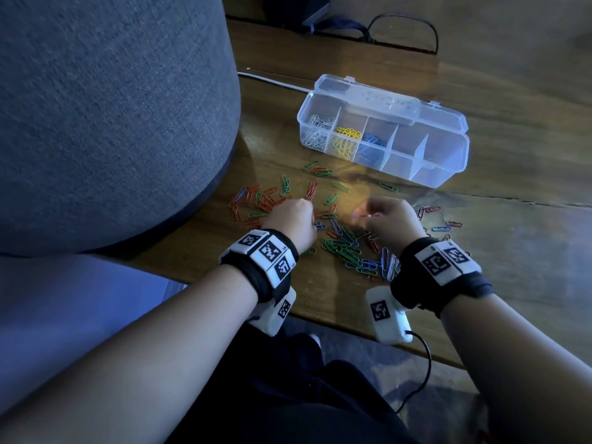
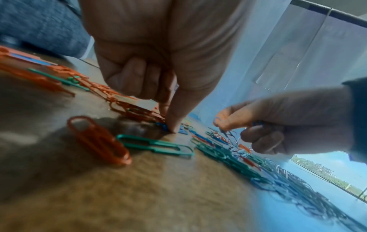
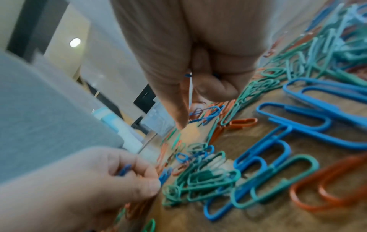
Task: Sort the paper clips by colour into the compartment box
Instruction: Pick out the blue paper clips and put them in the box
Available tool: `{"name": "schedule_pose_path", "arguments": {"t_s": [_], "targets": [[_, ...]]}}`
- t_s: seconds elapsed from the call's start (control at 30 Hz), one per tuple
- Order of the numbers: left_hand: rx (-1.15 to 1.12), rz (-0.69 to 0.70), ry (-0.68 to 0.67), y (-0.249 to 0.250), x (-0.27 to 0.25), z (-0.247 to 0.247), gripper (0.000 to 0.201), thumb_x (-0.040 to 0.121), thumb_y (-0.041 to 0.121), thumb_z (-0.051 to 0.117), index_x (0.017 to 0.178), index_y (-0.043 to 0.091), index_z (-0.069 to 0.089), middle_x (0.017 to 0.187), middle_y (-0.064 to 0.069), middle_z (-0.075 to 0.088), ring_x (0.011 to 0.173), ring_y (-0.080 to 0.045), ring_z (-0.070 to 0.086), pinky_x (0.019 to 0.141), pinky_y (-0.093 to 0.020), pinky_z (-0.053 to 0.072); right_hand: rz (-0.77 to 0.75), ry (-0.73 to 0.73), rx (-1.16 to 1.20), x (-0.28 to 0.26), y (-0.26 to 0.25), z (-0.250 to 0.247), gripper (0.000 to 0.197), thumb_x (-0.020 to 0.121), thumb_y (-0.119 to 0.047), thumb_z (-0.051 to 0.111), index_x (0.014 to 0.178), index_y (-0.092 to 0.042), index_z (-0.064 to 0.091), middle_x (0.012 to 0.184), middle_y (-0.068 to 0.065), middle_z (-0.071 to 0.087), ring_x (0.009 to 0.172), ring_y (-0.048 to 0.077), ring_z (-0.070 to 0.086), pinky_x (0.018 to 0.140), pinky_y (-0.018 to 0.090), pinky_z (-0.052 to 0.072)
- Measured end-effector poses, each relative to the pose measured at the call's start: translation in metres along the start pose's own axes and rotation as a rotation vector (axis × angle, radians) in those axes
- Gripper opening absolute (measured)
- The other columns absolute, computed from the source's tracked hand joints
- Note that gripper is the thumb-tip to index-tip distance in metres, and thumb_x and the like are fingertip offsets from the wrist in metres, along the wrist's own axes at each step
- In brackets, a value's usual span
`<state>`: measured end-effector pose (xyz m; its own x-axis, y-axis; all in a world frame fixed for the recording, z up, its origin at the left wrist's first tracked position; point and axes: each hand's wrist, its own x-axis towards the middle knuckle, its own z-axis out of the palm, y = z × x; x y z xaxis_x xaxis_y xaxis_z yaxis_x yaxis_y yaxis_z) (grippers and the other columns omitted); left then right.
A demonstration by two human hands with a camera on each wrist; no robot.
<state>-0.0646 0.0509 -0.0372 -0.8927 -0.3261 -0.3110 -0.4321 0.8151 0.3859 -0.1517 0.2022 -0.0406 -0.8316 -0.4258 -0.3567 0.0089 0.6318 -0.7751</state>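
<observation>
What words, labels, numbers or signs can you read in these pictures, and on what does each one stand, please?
No readable words or numbers appear in any view.
Wristbands and: black-and-white square code markers only, no letters.
Wrist camera housings and: the same kind of marker.
Compartment box lid: faint embossed marks, too blurred to read.

A brown wooden table (image 1: 480, 251) fills the view, a rounded grey fabric seat (image 1: 112, 123) pressing against its left edge, a black looped cable (image 1: 403, 33) at the far end.
</observation>
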Motion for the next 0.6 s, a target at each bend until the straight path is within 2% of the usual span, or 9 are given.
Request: {"name": "schedule_pose_path", "arguments": {"t_s": [0.13,0.2,0.3,0.37,0.43,0.5,0.57,0.6], "targets": [[-0.056,0.082,-0.058,-0.005,0.002,-0.002,0.011,0.093,0.017,0.050,0.094,0.011,0.059,0.097,-0.005,0.060,0.092,-0.024,0.057,0.080,-0.037,0.049,0.112,0.030,0.315,-0.007,0.002,-0.013,0.006,0.075,-0.012,0.075,0.073,-0.015,0.070,0.066,0.000,0.062,0.046,0.010,0.047,0.038,0.017,0.039],[-0.113,0.117,-0.053,-0.008,0.001,-0.004,0.012,0.094,0.016,0.049,0.096,0.010,0.058,0.096,-0.001,0.054,0.092,-0.020,0.054,0.078,-0.031,0.044,0.163,0.015,0.452,-0.010,0.000,-0.018,0.004,0.075,-0.010,0.075,0.077,-0.012,0.072,0.059,-0.002,0.061,0.037,0.005,0.044,0.040,0.018,0.042],[-0.291,0.096,-0.016,-0.011,0.000,-0.010,0.011,0.093,0.018,0.051,0.091,0.010,0.059,0.075,0.005,0.048,0.070,-0.013,0.047,0.058,-0.024,0.033,0.249,-0.030,0.597,-0.012,0.001,-0.023,0.012,0.074,-0.008,0.074,0.085,-0.008,0.073,0.056,-0.004,0.063,0.034,0.004,0.040,0.047,0.021,0.041],[-0.440,0.057,0.007,-0.012,-0.001,-0.013,0.010,0.091,0.018,0.054,0.084,0.011,0.057,0.066,0.005,0.045,0.063,-0.012,0.043,0.055,-0.024,0.030,0.290,-0.057,0.638,-0.012,0.001,-0.023,0.018,0.072,-0.010,0.075,0.091,-0.008,0.073,0.059,-0.003,0.066,0.037,0.006,0.039,0.052,0.024,0.038],[-0.476,0.041,0.036,-0.016,-0.002,-0.016,0.009,0.088,0.017,0.058,0.080,0.014,0.057,0.062,0.007,0.044,0.059,-0.008,0.042,0.056,-0.024,0.031,0.285,-0.064,0.643,-0.013,0.002,-0.023,0.022,0.072,-0.011,0.075,0.093,-0.008,0.073,0.059,-0.003,0.066,0.039,0.006,0.039,0.051,0.023,0.037],[-0.387,0.042,0.060,-0.020,-0.003,-0.016,0.009,0.086,0.017,0.061,0.078,0.016,0.058,0.060,0.007,0.047,0.058,-0.007,0.046,0.058,-0.024,0.035,0.246,-0.050,0.615,-0.014,0.001,-0.022,0.018,0.074,-0.011,0.073,0.092,-0.008,0.072,0.050,-0.007,0.060,0.036,0.005,0.033,0.047,0.022,0.035],[-0.284,0.040,0.073,-0.023,-0.004,-0.016,0.006,0.084,0.018,0.063,0.079,0.016,0.063,0.074,0.002,0.062,0.074,-0.012,0.059,0.068,-0.027,0.047,0.208,-0.038,0.611,-0.016,-0.001,-0.020,0.012,0.077,-0.009,0.071,0.090,-0.007,0.071,0.047,-0.009,0.056,0.034,0.004,0.030,0.043,0.019,0.032],[-0.266,0.044,0.088,-0.024,-0.004,-0.017,0.005,0.083,0.018,0.064,0.079,0.017,0.065,0.078,0.002,0.064,0.079,-0.013,0.061,0.070,-0.029,0.049,0.199,-0.040,0.627,-0.016,-0.002,-0.020,0.008,0.078,-0.008,0.070,0.086,-0.008,0.070,0.049,-0.008,0.058,0.033,0.004,0.031,0.041,0.018,0.031]]}}
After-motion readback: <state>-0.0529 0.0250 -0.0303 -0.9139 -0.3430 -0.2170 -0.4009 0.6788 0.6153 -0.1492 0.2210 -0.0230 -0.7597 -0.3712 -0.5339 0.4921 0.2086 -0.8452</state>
